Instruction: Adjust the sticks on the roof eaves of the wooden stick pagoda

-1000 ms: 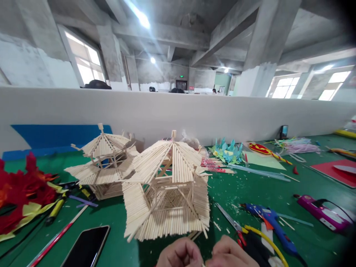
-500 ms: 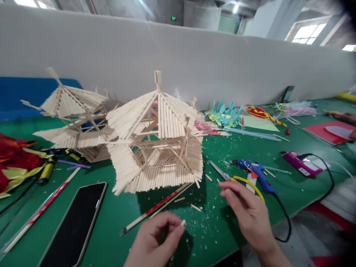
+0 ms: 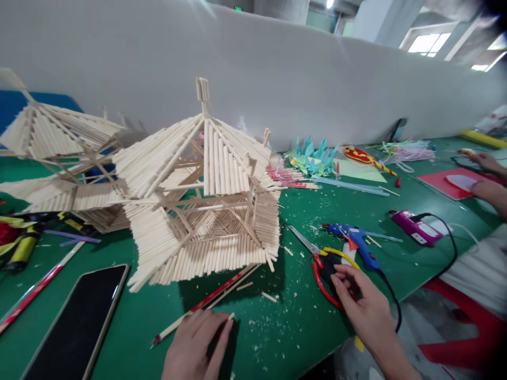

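Observation:
A pavilion model of pale wooden sticks (image 3: 202, 206) stands on the green table (image 3: 293, 327) in front of me. My left hand (image 3: 198, 343) pinches a short wooden stick (image 3: 231, 316) just in front of the model. My right hand (image 3: 362, 306) rests on the red-and-yellow handles of a pair of scissors (image 3: 322, 261), fingers curling onto them. A second stick pavilion (image 3: 59, 153) stands behind at the left.
A black phone (image 3: 77, 324) lies at the left front. Wrapped chopsticks (image 3: 206, 302) lie under the model. A blue glue gun (image 3: 354, 240) and a purple glue gun (image 3: 415, 228) lie to the right. Another person's hands (image 3: 485, 163) work over red paper far right.
The view dropped from the ceiling to the table. My hands came apart: the right one moved right onto the scissors, the left stayed near the model with the short stick.

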{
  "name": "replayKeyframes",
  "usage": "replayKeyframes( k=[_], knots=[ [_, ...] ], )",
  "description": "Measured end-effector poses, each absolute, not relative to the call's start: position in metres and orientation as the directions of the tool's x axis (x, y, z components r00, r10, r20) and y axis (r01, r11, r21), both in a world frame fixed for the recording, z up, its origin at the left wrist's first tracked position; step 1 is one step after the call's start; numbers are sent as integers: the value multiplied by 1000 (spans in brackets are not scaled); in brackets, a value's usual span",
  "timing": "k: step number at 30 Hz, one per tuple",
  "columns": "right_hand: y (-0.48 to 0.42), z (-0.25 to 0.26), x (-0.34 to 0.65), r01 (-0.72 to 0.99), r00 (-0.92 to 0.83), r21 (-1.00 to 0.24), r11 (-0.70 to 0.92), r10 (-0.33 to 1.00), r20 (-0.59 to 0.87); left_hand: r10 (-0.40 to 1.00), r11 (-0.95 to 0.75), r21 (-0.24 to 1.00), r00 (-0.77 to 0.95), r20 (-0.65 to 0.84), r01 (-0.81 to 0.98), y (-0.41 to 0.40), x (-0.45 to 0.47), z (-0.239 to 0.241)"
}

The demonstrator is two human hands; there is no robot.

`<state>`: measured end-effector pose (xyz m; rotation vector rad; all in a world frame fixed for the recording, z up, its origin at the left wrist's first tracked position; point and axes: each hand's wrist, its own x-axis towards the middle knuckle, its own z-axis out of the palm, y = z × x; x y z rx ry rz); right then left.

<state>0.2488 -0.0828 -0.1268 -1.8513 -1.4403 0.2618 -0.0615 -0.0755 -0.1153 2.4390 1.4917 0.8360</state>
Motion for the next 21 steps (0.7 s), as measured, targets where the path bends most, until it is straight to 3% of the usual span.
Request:
replayKeyframes(
  k=[8, 16, 21],
  knots=[
    [-55, -113, 240, 860, 91, -506, 61, 958, 271, 797, -581, 111, 535, 280, 806, -52, -45, -114],
    [-10, -96, 222, 971, -102, -213, 112, 993, 56, 774, -571, 13, 533, 343, 821, -50, -48, -128],
    [-5, -89, 213, 991, -99, -97, 91, 992, -81, 703, -640, 55, 555, 445, 767, -58, -42, -114]
  ],
)
